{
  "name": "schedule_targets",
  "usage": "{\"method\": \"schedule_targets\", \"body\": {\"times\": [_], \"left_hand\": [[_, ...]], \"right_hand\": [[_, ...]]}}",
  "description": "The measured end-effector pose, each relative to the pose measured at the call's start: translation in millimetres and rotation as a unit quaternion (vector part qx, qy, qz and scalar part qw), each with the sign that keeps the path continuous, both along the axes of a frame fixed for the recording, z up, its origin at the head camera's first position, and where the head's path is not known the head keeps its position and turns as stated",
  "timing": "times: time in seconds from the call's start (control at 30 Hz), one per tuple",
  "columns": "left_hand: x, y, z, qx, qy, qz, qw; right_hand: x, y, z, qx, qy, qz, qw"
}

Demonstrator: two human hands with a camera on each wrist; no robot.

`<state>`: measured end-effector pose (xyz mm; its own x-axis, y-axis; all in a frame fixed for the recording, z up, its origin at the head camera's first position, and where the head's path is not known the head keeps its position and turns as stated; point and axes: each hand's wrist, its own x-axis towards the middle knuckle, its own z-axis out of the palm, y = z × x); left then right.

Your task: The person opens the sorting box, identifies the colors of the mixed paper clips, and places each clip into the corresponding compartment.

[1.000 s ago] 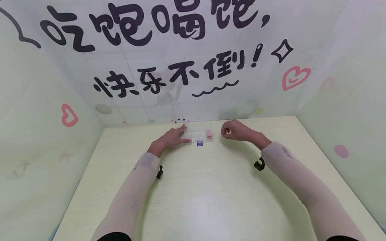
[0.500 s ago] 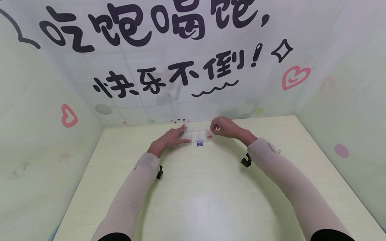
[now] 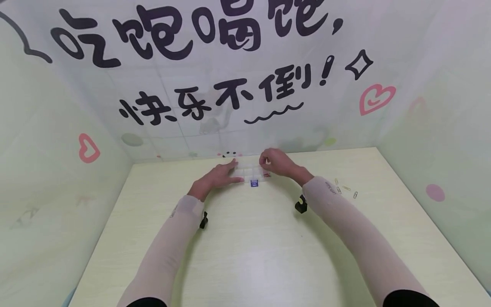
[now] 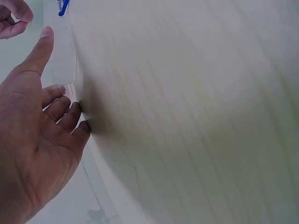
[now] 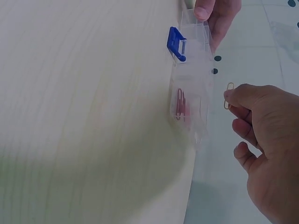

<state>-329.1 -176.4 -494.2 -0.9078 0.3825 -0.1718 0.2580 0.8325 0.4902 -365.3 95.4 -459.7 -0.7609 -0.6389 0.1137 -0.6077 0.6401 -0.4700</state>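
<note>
Pale tabletop [image 3: 245, 238] now shows paper clips [image 3: 355, 195] (the right hand [image 3: 281, 163] shifted left).

Here at the far edge of the tabletop [image 3: 245, 247], the left hand [image 3: 217, 175] spans the left end of a clear divided box [image 3: 248, 172], thumb along the front. A blue clasp [image 3: 254, 183] shows at the box's front edge; something red [image 3: 267, 174] sits at its right end. Right above that, the right hand [image 3: 279, 163], fingers curled! Loose paper clips [image 3: 355, 195] lie beyond the right sleeve [image 3: 356, 226].
</note>
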Motion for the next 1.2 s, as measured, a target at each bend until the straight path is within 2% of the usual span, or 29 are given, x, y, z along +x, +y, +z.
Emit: {"method": "schedule_targets", "body": {"times": [0.6, 0.9, 1.2], "left_hand": [[-0.4, 0, -0.1, 0.003, 0.014, -0.006, 0.9999], [-0.1, -1, 0.2, 0.009, 0.009, -0.008, 0.9999], [1.6, 0, -0.6, 0.008, 0.015, -0.011, 0.9998]], "right_hand": [[-10.2, -11, -19.9, -0.008, -0.009, -0.01, 1.0], [-6.3, -3, -15.5, -0.001, 0.005, -0.009, 1.0], [-2.7, 24, -7.9, 0.002, 0.026, 0.014, 1.0]]}}
